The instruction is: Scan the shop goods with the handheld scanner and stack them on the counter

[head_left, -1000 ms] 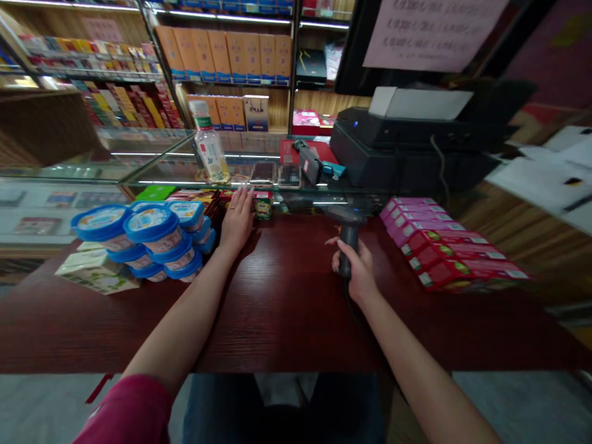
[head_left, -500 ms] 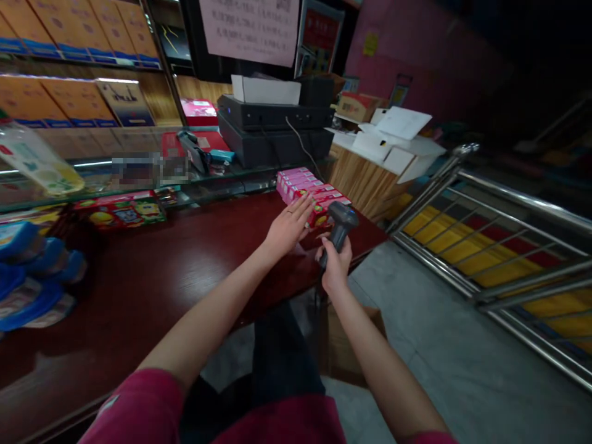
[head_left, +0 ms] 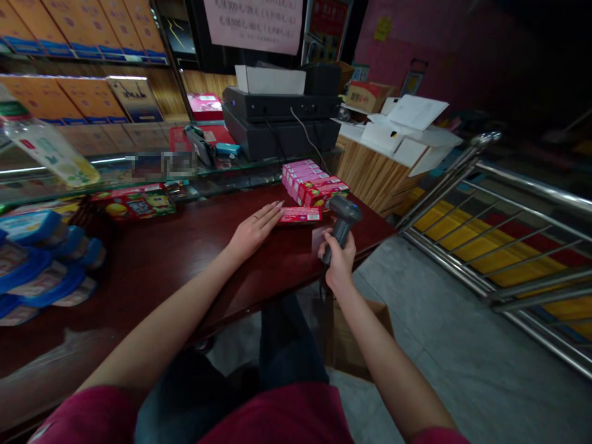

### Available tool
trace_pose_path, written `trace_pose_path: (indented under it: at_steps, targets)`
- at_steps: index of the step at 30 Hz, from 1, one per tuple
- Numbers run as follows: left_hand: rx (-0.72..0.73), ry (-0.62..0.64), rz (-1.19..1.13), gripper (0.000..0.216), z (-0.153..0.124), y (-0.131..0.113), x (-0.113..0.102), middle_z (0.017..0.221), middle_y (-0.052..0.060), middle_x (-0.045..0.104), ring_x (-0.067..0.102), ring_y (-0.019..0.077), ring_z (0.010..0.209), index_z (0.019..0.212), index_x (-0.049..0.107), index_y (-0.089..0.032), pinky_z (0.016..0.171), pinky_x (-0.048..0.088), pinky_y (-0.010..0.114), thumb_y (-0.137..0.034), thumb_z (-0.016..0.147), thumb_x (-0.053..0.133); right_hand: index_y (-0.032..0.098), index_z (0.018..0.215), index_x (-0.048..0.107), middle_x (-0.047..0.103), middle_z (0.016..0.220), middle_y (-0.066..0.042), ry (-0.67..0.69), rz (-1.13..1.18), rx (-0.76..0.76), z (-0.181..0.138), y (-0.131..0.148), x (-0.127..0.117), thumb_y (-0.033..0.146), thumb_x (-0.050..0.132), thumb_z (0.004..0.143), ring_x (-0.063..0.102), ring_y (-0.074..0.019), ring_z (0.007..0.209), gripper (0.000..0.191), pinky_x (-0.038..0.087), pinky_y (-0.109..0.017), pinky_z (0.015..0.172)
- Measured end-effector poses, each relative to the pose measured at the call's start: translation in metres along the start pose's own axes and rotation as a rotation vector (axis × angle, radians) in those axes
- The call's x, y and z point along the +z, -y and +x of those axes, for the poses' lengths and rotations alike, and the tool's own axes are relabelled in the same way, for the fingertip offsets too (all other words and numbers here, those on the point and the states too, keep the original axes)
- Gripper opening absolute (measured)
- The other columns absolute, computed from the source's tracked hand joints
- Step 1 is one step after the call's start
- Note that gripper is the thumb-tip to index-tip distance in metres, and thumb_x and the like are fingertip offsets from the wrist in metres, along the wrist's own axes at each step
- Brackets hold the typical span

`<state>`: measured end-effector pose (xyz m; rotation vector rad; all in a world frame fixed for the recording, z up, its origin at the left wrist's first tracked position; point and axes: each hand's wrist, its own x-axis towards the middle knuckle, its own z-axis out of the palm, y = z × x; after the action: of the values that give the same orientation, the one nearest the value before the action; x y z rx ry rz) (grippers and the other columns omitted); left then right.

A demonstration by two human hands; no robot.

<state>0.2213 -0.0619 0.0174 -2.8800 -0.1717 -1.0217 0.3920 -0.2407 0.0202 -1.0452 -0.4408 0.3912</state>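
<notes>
My right hand (head_left: 341, 259) is wrapped round the handle of a dark grey barcode scanner (head_left: 345, 213), its head raised over the counter. A small flat red box (head_left: 303, 214) lies by my left hand (head_left: 254, 231), its barcode visible at the right end. The left fingers are stretched long over the box's left end and hold it; the thumb is hidden. Just beyond stands a row of small pink and red boxes (head_left: 309, 179), packed side by side. A small clear, pale piece (head_left: 318, 239) shows beside the right hand; I cannot make out what it is.
The dark red counter (head_left: 185, 259) carries blue-lidded tubs (head_left: 50, 265) at left and a colourful carton (head_left: 134, 202). A bottle (head_left: 50, 148) and a black cash drawer (head_left: 282, 135) are behind. At right stands a metal railing (head_left: 531, 240); an open cardboard box (head_left: 356, 336) sits below.
My left hand has moved left from the row of boxes, and a red box now lies apart from the row at its fingers. The right hand still holds the scanner. The view shifted slightly.
</notes>
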Motion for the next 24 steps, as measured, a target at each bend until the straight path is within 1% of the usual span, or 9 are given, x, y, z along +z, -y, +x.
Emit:
trace_pose_path:
  at_steps: [1,3,7,10,13,14,16,19,24]
  targets:
    - [-0.019,0.011,0.026,0.059,-0.016,0.011,-0.014,0.167,0.011,0.044,0.036,0.0227,0.159,0.167,0.032,-0.019,0.13,0.039,0.045,-0.016,0.108,0.037,0.025,0.105,0.06,0.068,0.086,0.006,0.046,0.001,0.019,-0.003,-0.006,0.011,0.029,0.078,0.073,0.047,-0.0046,0.041,0.036,0.037,-0.021,0.038]
    - [-0.104,0.026,0.09,0.059,-0.046,0.032,-0.043,0.167,0.012,0.044,0.038,0.0237,0.158,0.167,0.033,-0.02,0.129,0.04,0.046,-0.016,0.108,0.037,0.025,0.101,0.06,0.069,0.086,0.006,0.161,0.01,0.082,-0.007,-0.017,0.037,0.03,0.079,0.073,0.047,-0.0046,0.041,0.034,0.037,-0.021,0.038]
    - [-0.315,0.034,0.216,0.06,-0.099,0.065,-0.092,0.167,0.011,0.045,0.04,0.0255,0.157,0.166,0.037,-0.023,0.127,0.042,0.047,-0.014,0.107,0.039,0.024,0.097,0.059,0.07,0.082,0.005,0.481,0.016,0.285,-0.013,-0.033,0.096,0.034,0.081,0.074,0.048,-0.0058,0.042,0.034,0.038,-0.021,0.039]
    - [-0.416,0.017,0.272,0.064,-0.134,0.08,-0.116,0.168,0.01,0.044,0.038,0.0251,0.158,0.165,0.037,-0.023,0.127,0.042,0.046,-0.008,0.103,0.039,0.023,0.098,0.06,0.073,0.083,0.003,0.74,0.033,0.394,-0.015,-0.043,0.137,0.038,0.078,0.078,0.052,-0.0076,0.046,0.031,0.041,-0.022,0.042]
    - [-0.489,-0.033,0.29,0.07,-0.161,0.09,-0.126,0.169,0.008,0.043,0.035,0.0225,0.159,0.165,0.037,-0.026,0.129,0.039,0.045,-0.002,0.099,0.038,0.022,0.099,0.063,0.075,0.093,0.001,0.958,0.072,0.437,-0.017,-0.055,0.164,0.037,0.077,0.08,0.059,-0.0093,0.052,0.028,0.047,-0.024,0.048]
    - [-0.512,-0.053,0.288,0.071,-0.168,0.093,-0.127,0.168,0.007,0.043,0.035,0.0218,0.159,0.165,0.038,-0.027,0.13,0.038,0.046,-0.001,0.098,0.038,0.022,0.101,0.064,0.077,0.098,-0.001,1.005,0.075,0.441,-0.018,-0.06,0.169,0.036,0.077,0.08,0.061,-0.0098,0.054,0.029,0.049,-0.024,0.049]
    - [-0.553,-0.091,0.277,0.071,-0.177,0.099,-0.127,0.168,0.005,0.044,0.035,0.0209,0.159,0.162,0.043,-0.028,0.13,0.037,0.047,0.0,0.098,0.037,0.022,0.106,0.065,0.078,0.11,-0.004,1.046,0.061,0.435,-0.021,-0.069,0.172,0.036,0.078,0.081,0.062,-0.01,0.054,0.032,0.049,-0.025,0.048]
    - [-0.58,-0.122,0.264,0.067,-0.182,0.104,-0.124,0.166,0.005,0.047,0.037,0.0203,0.158,0.159,0.048,-0.028,0.13,0.039,0.046,-0.001,0.099,0.037,0.023,0.113,0.065,0.078,0.122,-0.007,1.041,0.037,0.41,-0.025,-0.079,0.169,0.036,0.08,0.08,0.059,-0.0085,0.048,0.038,0.047,-0.025,0.043]
    - [-0.555,-0.124,0.271,0.065,-0.182,0.104,-0.123,0.166,0.006,0.048,0.037,0.0197,0.158,0.159,0.048,-0.026,0.129,0.04,0.046,-0.001,0.1,0.037,0.023,0.119,0.066,0.077,0.128,-0.01,1.023,0.026,0.419,-0.028,-0.08,0.165,0.038,0.081,0.08,0.057,-0.0074,0.044,0.045,0.046,-0.024,0.039]
